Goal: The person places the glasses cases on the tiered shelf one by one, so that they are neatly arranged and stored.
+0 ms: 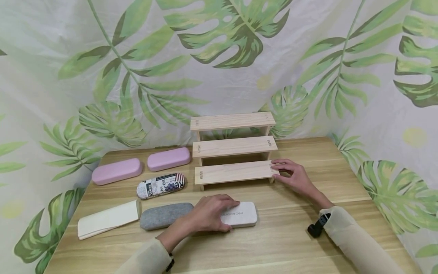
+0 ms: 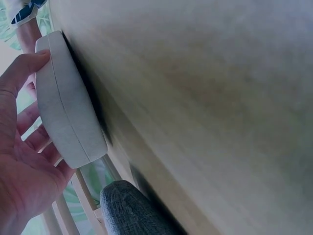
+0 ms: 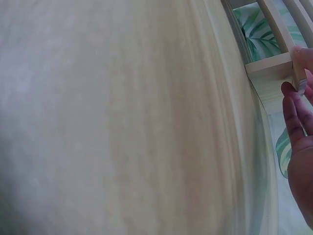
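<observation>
My left hand (image 1: 209, 213) holds a white glasses case (image 1: 243, 215) with dark lettering, which lies on the table. In the left wrist view the thumb presses one long side of the case (image 2: 68, 105), and the other fingers reach behind it. To the right, my right hand (image 1: 297, 178) grips the right end of the lowest step of a three-step wooden stand (image 1: 234, 172). The right wrist view has thumb and fingers about the corner of that step (image 3: 271, 63). A grey fabric glasses case (image 1: 165, 216) lies just left of my left hand.
Two pink glasses cases (image 1: 118, 172) lie at the back left of the wooden table (image 1: 291, 243). A printed case (image 1: 161, 185) sits in front of them, and a cream folded case (image 1: 108, 220) lies nearer the left edge. A leaf-patterned cloth (image 1: 222, 83) hangs behind.
</observation>
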`<state>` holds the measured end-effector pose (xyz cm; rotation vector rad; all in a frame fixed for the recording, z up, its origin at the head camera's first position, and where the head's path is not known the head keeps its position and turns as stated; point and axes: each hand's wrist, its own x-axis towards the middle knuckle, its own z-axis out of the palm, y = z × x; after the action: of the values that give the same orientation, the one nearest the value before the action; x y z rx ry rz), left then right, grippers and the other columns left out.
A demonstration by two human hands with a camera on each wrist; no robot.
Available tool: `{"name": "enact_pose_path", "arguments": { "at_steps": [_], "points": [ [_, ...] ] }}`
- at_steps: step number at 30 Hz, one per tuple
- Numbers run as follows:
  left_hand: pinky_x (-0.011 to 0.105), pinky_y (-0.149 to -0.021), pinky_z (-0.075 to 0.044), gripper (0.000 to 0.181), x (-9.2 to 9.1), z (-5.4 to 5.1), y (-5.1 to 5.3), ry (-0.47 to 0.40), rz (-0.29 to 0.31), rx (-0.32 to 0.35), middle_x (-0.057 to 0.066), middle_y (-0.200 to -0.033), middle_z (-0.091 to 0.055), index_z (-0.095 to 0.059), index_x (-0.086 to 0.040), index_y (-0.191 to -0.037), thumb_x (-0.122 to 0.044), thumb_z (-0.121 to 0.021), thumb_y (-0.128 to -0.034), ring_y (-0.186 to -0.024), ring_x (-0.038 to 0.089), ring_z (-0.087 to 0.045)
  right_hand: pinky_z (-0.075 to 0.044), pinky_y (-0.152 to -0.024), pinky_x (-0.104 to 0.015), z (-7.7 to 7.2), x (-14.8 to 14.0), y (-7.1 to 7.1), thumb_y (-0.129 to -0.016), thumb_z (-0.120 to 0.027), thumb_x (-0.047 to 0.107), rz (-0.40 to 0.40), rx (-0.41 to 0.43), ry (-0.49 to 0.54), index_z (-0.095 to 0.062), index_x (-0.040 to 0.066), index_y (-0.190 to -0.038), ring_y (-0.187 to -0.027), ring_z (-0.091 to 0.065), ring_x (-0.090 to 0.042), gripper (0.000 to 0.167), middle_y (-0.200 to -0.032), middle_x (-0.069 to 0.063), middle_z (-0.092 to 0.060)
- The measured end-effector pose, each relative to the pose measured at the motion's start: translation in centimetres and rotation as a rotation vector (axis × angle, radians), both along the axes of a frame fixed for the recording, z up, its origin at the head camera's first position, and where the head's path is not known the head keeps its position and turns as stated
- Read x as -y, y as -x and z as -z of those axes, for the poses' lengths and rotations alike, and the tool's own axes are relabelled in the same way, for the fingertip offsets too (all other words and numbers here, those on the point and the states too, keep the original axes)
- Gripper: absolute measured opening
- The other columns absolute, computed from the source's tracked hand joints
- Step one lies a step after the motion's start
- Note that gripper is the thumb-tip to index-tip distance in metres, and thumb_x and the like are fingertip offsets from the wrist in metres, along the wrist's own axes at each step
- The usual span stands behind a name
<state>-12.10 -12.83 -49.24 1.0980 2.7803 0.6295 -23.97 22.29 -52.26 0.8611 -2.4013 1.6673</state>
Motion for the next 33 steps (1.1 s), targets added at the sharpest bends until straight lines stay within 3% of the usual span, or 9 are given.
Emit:
{"name": "enact_pose_path", "arguments": {
  "at_steps": [5,12,21,28,33],
  "points": [
    [0.03,-0.084,-0.057,0.076,0.2,-0.6,0.4,0.023,0.004,-0.028,0.002,-0.134,-0.071,-0.068,-0.017,-0.143,-0.041,-0.092,-0.0751,-0.113,0.016,-0.07,-0.052,-0.102,-0.022,-1.5,0.5,-0.6,-0.086,-0.081,-0.01,-0.015,-0.017,-0.014,-0.075,-0.011,-0.116,-0.122,-0.063,-0.046,0.03,-0.132,-0.032,-0.066],
    [0.032,-0.087,-0.058,0.077,0.5,-1.8,1.2,0.023,0.009,-0.071,0.004,-0.136,-0.071,-0.068,-0.015,-0.143,-0.04,-0.091,-0.0749,-0.115,0.019,-0.07,-0.052,-0.102,-0.02,-1.8,0.6,-0.6,-0.086,-0.081,-0.011,-0.019,-0.016,-0.007,-0.075,-0.011,-0.118,-0.12,-0.064,-0.043,0.033,-0.134,-0.031,-0.065],
    [0.025,-0.069,-0.051,0.075,0.8,-4.0,2.6,0.005,-0.018,-0.072,0.005,-0.133,-0.071,-0.069,-0.015,-0.142,-0.036,-0.09,-0.0736,-0.101,0.015,-0.068,-0.052,-0.102,-0.021,0.9,-0.2,1.0,-0.085,-0.082,-0.011,0.001,-0.015,-0.026,-0.076,-0.008,-0.118,-0.121,-0.065,-0.039,0.033,-0.136,-0.028,-0.065],
    [0.029,-0.07,-0.053,0.074,0.9,-5.9,3.6,0.024,-0.026,-0.101,0.004,-0.134,-0.072,-0.069,-0.018,-0.142,-0.039,-0.089,-0.0738,-0.104,0.016,-0.07,-0.051,-0.102,-0.018,1.2,-0.6,1.1,-0.085,-0.084,-0.006,-0.005,-0.02,-0.017,-0.078,-0.001,-0.119,-0.122,-0.065,-0.036,0.034,-0.135,-0.022,-0.068],
    [0.029,-0.069,-0.053,0.075,1.2,-7.4,4.5,0.0,-0.03,-0.093,0.007,-0.135,-0.071,-0.069,-0.015,-0.142,-0.036,-0.089,-0.073,-0.106,0.019,-0.069,-0.05,-0.102,-0.018,1.3,-0.7,0.9,-0.087,-0.084,-0.003,-0.005,-0.019,-0.026,-0.079,0.002,-0.119,-0.123,-0.066,-0.022,0.033,-0.136,-0.02,-0.068]
  ]
}}
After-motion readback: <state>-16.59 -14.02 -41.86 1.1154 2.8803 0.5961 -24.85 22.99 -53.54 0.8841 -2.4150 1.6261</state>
